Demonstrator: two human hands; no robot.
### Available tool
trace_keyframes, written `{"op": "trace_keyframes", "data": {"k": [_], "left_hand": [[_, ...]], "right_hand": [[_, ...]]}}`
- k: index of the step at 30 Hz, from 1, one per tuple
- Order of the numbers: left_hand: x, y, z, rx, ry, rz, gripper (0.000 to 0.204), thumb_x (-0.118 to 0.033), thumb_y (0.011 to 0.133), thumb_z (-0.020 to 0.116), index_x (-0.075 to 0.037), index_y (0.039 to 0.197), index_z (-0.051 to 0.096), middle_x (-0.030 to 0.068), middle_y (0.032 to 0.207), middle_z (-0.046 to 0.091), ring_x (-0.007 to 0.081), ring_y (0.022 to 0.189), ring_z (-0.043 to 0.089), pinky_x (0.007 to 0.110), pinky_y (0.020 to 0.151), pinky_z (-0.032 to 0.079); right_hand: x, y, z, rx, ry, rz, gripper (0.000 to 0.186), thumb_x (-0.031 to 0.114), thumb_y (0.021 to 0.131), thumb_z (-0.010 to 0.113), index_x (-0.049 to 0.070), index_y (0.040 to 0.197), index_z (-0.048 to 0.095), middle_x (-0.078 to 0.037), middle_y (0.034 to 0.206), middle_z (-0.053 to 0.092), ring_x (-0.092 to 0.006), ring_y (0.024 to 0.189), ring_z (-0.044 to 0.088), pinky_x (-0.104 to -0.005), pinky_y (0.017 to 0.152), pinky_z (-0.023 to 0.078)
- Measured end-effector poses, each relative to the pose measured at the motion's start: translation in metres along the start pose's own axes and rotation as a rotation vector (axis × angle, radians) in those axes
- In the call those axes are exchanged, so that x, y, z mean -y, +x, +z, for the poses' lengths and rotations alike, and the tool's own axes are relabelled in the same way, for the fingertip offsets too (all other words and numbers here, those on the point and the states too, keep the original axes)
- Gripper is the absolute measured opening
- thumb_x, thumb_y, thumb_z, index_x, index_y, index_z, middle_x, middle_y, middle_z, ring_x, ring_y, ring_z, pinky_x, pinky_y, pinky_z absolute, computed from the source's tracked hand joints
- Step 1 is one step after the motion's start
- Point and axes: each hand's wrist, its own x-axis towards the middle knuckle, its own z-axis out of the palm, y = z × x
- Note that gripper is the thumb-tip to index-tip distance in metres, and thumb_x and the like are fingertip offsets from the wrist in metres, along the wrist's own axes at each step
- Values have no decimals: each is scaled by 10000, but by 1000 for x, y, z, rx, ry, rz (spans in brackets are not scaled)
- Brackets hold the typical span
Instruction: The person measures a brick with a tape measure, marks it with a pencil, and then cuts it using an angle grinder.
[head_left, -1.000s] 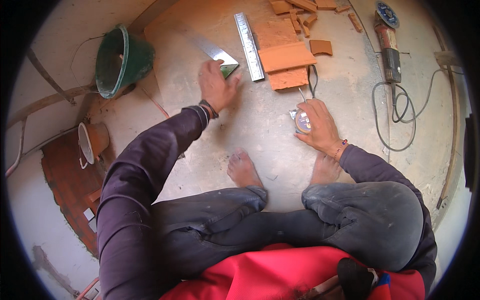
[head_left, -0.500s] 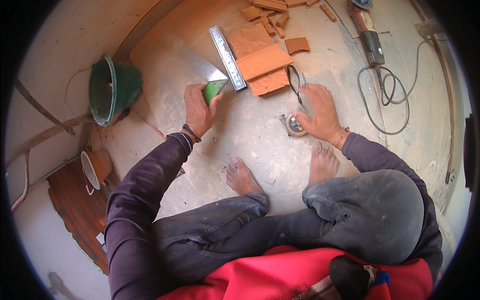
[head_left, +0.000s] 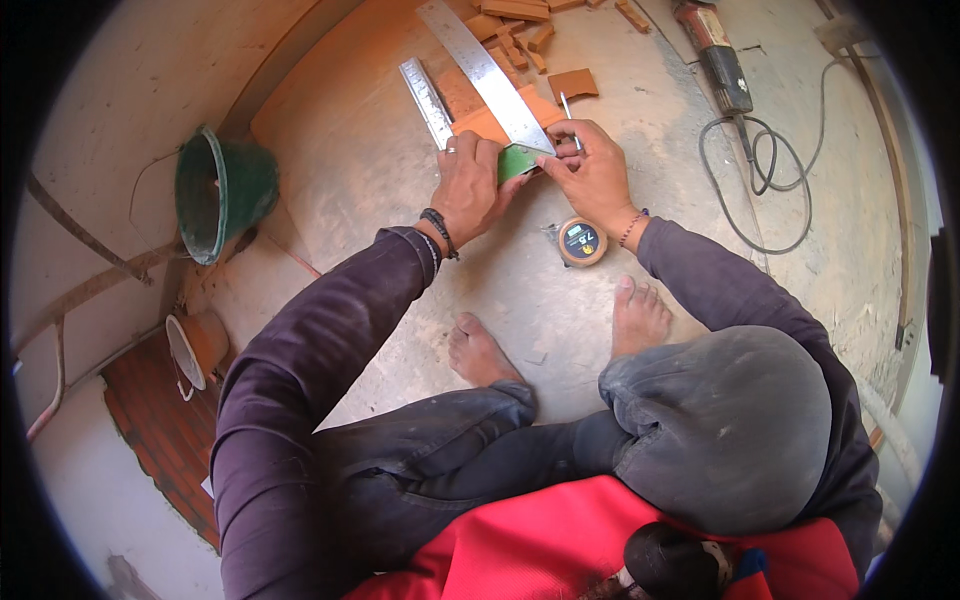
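My left hand (head_left: 466, 185) is closed around the green handle of a try square (head_left: 517, 161). The square's steel blade slants away to the upper left, across an orange clay tile (head_left: 543, 104) on the floor. My right hand (head_left: 597, 178) pinches a thin pale pencil (head_left: 570, 120), with its fingertips at the corner where blade and handle meet. Much of the tile is hidden under the square and my hands. Left of it lies a silvery metal bar (head_left: 427, 100). A round tape measure (head_left: 581, 241) rests on the floor just below my right hand.
Orange tile offcuts (head_left: 515, 45) are scattered at the far side. An angle grinder (head_left: 717, 55) lies at the far right, its cable (head_left: 757, 180) looped on the floor. A green bucket (head_left: 215, 195) lies tipped at the left, with a smaller orange bucket (head_left: 198, 348) nearer.
The try square has come right, from beside the metal bar onto the tile, in my left hand. My right hand has moved left and up, away from the tape measure, to the square's corner.
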Motion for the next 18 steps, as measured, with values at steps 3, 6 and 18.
{"op": "trace_keyframes", "data": {"k": [3,6,18], "left_hand": [[5,3,-3,-21,47,34,514,-312,845,766,-35,1217,545,208,1201,496,376,1124,492,517,927,365],[11,11,-5,-58,24,129,557,-315,837,770,-53,1268,535,222,1334,471,396,1260,452,533,1002,338],[20,25,-9,28,71,237,697,-399,839,738,-87,1415,498,149,1517,427,424,1372,390,543,1146,292]], "right_hand": [[-8,4,3,16,-96,-10,286,-16,841,742,2,1102,625,-80,1025,663,-122,842,672,-254,723,579],[-9,4,5,4,-114,-24,264,-14,847,738,2,1089,633,-78,1000,674,-121,843,670,-254,729,580],[-9,2,5,-7,-82,-10,263,-24,817,742,12,1061,652,-101,999,676,-157,814,687,-274,702,581]]}}
